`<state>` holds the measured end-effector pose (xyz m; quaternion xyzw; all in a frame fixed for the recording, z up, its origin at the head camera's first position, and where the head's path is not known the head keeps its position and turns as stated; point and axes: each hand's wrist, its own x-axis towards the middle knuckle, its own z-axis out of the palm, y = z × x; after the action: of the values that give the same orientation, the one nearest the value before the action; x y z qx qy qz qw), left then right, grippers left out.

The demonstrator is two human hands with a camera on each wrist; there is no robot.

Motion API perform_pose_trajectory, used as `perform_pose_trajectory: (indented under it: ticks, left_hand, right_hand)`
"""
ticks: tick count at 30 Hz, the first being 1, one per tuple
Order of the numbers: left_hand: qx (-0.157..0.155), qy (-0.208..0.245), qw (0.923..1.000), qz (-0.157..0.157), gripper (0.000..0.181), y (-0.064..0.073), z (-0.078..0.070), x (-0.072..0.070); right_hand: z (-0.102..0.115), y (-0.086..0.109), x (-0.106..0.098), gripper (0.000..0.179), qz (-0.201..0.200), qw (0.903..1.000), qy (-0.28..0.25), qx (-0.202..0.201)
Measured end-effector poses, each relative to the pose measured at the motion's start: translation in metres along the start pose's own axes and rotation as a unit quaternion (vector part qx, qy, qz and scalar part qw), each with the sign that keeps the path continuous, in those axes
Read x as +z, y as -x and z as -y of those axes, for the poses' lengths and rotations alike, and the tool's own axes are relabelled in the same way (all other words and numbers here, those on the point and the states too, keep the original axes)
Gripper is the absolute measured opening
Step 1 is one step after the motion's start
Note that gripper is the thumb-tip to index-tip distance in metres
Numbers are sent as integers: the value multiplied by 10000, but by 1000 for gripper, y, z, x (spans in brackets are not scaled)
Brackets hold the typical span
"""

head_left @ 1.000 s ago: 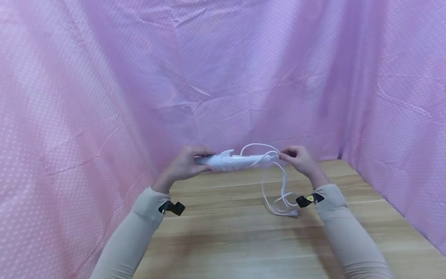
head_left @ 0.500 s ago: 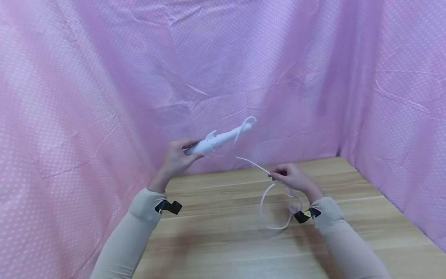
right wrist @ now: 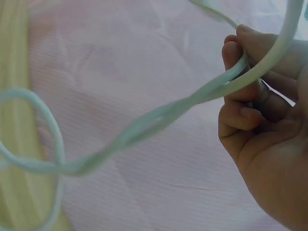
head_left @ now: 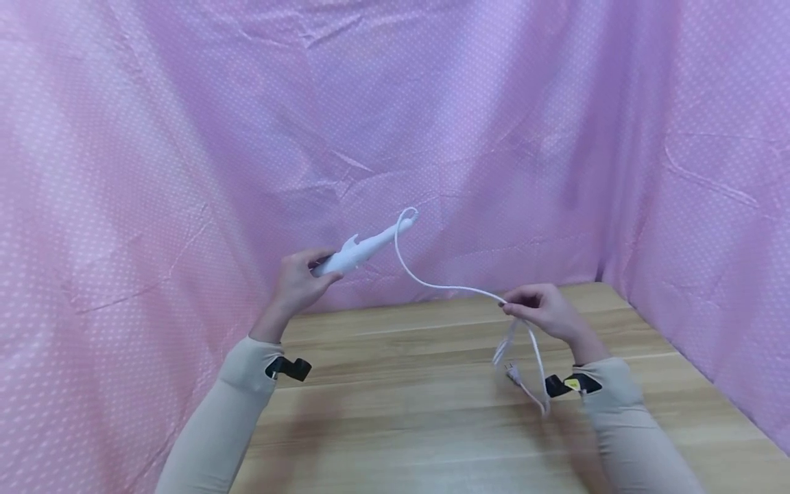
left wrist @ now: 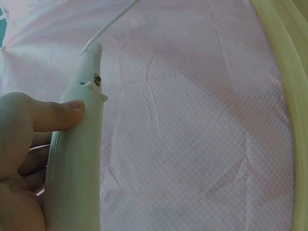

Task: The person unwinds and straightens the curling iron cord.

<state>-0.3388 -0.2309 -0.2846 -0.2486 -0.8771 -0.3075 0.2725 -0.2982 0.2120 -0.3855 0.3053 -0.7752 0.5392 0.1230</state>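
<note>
My left hand (head_left: pixel 299 281) grips the thick end of a white curling iron (head_left: pixel 361 253), which tilts up to the right above the table. In the left wrist view the thumb lies along the side of the curling iron (left wrist: pixel 77 163), and the fingers go behind it. A white power cord (head_left: pixel 435 285) loops from its thin end across to my right hand (head_left: pixel 551 314). Thumb and fingertips there pinch the cord. Below that hand dangle a twisted loop and the two-pin plug (head_left: pixel 513 374). Twisted strands of the cord (right wrist: pixel 159 115) fill the right wrist view.
A light wood-grain table (head_left: pixel 395 412) lies beneath both hands. Pink dotted cloth (head_left: pixel 469 137) hangs behind it and along both sides. Each sleeve cuff carries a black wrist camera (head_left: pixel 290 368).
The curling iron has tipped upward and shifted left with my left hand. My right hand has moved from its cord end along the cord, down and right, lifting the plug off the table.
</note>
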Motion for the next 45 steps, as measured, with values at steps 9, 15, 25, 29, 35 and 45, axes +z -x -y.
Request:
perform_pose_trajectory:
  ticks: [9, 15, 25, 29, 35, 45]
  left_hand:
    - [-34, -630, 9959, 648, 42, 15, 17, -8]
    - [84, -699, 9905, 1183, 40, 27, 23, -13]
    - [239, -6, 9812, 1916, 37, 43, 34, -30]
    - [156, -5, 9769, 2132, 38, 49, 34, -36]
    - [328, -26, 9788, 2022, 38, 57, 41, -37]
    - [426, 733, 9906, 1074, 43, 71, 55, -42]
  right_hand:
    - [29, -3, -35, 11, -1742, 9838, -344, -252]
    - [30, -10, -54, 6, -2688, 9568, -1050, -354]
    - [10, -9, -90, 8, -2712, 9613, 287, 399]
    - [4, -5, -97, 6, -2673, 9608, 600, 434]
    - [3, 0, -107, 7, -2778, 9576, 709, 278]
    - [-15, 12, -114, 24, -1866, 9563, 2013, 1008]
